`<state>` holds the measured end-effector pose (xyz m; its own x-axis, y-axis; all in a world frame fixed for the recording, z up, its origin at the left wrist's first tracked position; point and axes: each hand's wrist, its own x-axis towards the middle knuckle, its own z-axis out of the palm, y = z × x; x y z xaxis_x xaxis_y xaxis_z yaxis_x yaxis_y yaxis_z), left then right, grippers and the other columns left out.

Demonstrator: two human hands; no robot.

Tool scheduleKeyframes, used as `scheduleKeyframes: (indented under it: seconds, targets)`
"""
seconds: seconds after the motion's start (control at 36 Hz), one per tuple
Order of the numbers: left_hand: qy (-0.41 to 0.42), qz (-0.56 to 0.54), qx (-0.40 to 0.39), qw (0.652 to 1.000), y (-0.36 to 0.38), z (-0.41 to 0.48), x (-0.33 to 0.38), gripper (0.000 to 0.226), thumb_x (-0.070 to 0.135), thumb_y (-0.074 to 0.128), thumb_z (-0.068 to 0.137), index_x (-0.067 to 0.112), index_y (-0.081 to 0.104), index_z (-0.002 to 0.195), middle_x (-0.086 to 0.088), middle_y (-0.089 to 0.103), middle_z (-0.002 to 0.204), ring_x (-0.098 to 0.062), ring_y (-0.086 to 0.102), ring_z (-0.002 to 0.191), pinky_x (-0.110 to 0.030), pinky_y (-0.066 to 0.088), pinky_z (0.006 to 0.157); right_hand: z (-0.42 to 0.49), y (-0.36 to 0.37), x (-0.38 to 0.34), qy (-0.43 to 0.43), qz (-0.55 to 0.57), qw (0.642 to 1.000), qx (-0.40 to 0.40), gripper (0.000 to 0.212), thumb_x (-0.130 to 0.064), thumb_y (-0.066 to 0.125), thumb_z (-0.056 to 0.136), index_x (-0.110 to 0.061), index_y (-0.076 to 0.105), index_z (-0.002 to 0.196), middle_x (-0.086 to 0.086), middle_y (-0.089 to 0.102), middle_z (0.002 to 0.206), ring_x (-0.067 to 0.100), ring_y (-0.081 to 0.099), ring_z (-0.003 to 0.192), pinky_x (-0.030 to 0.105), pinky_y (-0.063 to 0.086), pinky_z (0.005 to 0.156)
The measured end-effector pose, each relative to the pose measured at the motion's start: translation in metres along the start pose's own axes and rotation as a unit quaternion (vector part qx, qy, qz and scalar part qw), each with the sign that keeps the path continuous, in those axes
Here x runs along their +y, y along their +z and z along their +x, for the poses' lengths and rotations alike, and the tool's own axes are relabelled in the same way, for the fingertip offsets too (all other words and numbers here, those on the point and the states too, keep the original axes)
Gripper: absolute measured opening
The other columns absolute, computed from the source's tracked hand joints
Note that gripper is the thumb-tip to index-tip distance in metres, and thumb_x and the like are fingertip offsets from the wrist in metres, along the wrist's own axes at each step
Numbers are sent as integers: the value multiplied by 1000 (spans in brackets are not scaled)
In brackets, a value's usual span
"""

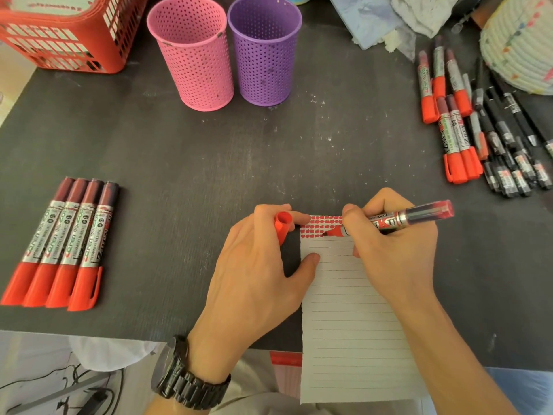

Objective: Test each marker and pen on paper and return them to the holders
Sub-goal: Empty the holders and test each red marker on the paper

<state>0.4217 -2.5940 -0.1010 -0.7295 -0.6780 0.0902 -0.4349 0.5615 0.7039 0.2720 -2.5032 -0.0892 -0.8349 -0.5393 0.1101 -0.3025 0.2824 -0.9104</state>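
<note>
In the head view, your right hand [395, 250] is gripping an uncapped red marker [398, 218], with the fingers curled round its barrel. The tip is touching the top of the lined paper [344, 324], beside rows of red marks, near you on the dark table [209, 151]. Your left hand [257, 265] is holding the red cap [282, 224], and its thumb is pressing the paper's left edge. Four capped markers [62, 244] are lying in a row at the left. The pink holder [194, 52] and the purple holder [264, 52] are standing side by side far from you. A pile of markers and pens [478, 130] is lying at the far right.
</note>
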Motion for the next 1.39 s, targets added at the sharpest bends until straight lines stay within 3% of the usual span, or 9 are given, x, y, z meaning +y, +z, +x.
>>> scheduleKeyframes:
  seconds: [0.25,0.42,0.58,0.75,0.89,1.0,1.08,1.22,1.39]
  targets:
    - [2,1,-4,1000,0,0,-1,52,56,67,76,42,43,120,48,36,120,25,32,116,-5,30,89,-1,-1,1,2,4,1000,-8,29,-18,71,85,-10,55,62,10,55,50,34,53,49,47,44,49]
    - [8,8,-7,1000,1,1,-2,52,58,64,76,42,44,121,52,32,120,26,29,116,-6,29,89,3,-5,3,10,88,996,26,30,-9,69,86,-4,51,62,0,51,42,6,47,39,17,40,47]
    - [-5,7,-10,1000,1,2,-2,53,58,68,75,44,42,119,48,36,115,11,35,110,-7,29,88,4,-5,1,14,123,992,25,36,-20,71,92,-8,52,65,-5,52,44,4,48,43,17,42,50]
    - [-12,3,-16,1000,-1,2,-1,51,58,69,75,52,36,113,49,40,112,12,42,103,-6,32,78,-5,-16,-11,4,139,990,-7,30,-31,71,94,-18,58,69,-1,56,51,6,51,46,17,42,48]
    - [-16,4,-16,1000,2,2,-4,49,61,66,76,57,31,110,52,39,115,23,36,111,-6,33,72,-23,-38,-11,16,261,961,-89,19,-29,60,91,-13,71,91,13,67,71,23,55,53,26,41,46]
    - [-32,3,-13,999,4,3,-6,50,60,68,80,66,29,111,46,44,112,21,42,106,-9,36,75,-36,-49,-4,23,286,951,-118,30,-33,60,87,-14,74,106,19,71,88,27,57,57,29,45,50]
    - [-34,-7,10,999,4,3,-6,36,64,60,81,60,36,106,41,46,108,18,45,106,-9,38,72,-40,-49,5,21,280,956,-85,19,-19,56,88,-16,72,99,21,71,85,27,54,51,26,43,48]
    - [13,-22,77,997,-1,-1,-2,20,62,43,90,42,42,88,18,50,89,-10,53,84,-16,39,64,-39,-46,10,18,283,957,-54,8,-15,55,87,-19,62,88,23,72,79,24,50,45,23,40,44]
    - [44,-59,46,996,-5,-5,-3,20,51,31,97,47,50,99,22,56,101,-10,55,101,-25,44,81,-40,-46,10,35,280,958,-46,13,-30,64,86,-18,68,81,20,69,67,19,49,44,21,37,42]
